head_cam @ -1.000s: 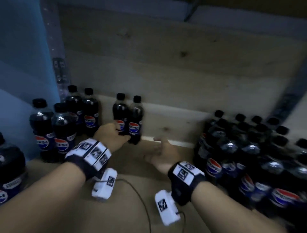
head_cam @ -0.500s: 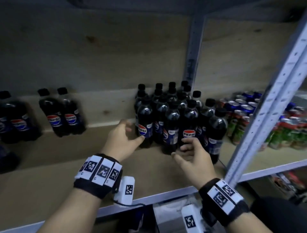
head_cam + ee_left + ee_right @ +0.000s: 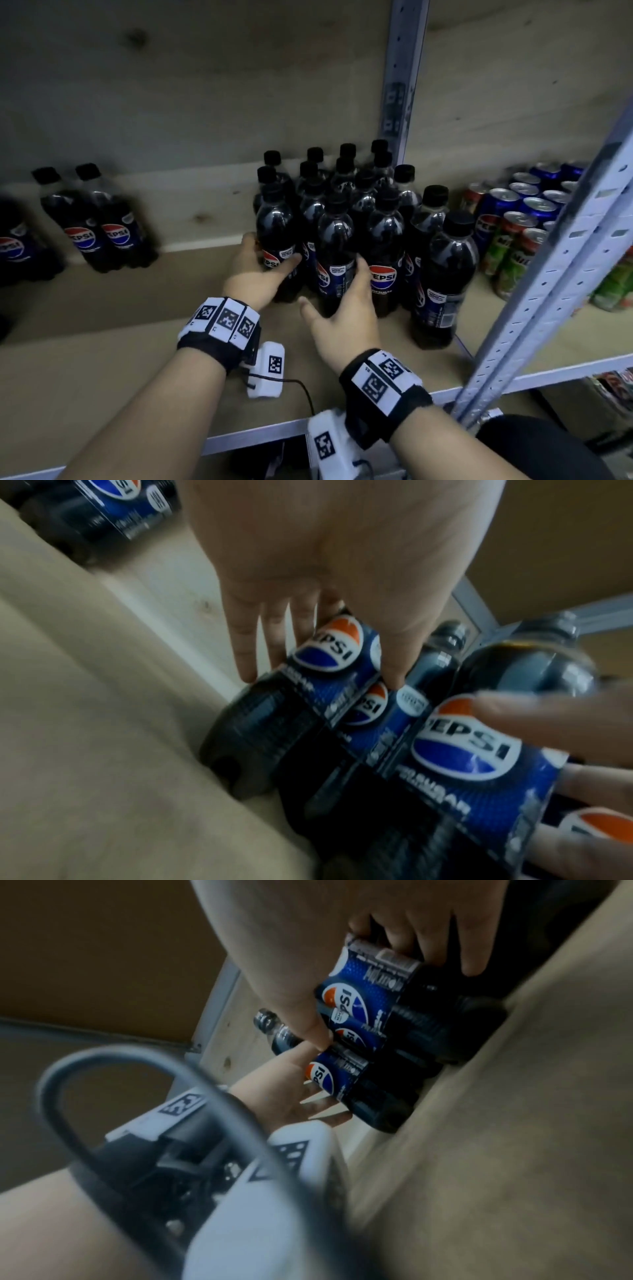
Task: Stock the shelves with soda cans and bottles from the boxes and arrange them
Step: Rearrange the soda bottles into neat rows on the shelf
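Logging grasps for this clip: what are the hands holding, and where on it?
Left hand grips the front-left Pepsi bottle at its label; right hand grips the neighbouring bottle at its label.

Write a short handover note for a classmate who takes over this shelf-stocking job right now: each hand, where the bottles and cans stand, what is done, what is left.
Left hand: grips the front-left bottle of the bottle cluster.
Right hand: grips the neighbouring front bottle.
Both bottles stand on the shelf, not lifted.
Done: two bottles stand at the back left; cans stand past the upright post.
Left: probably move the cluster's bottles over and line them up.
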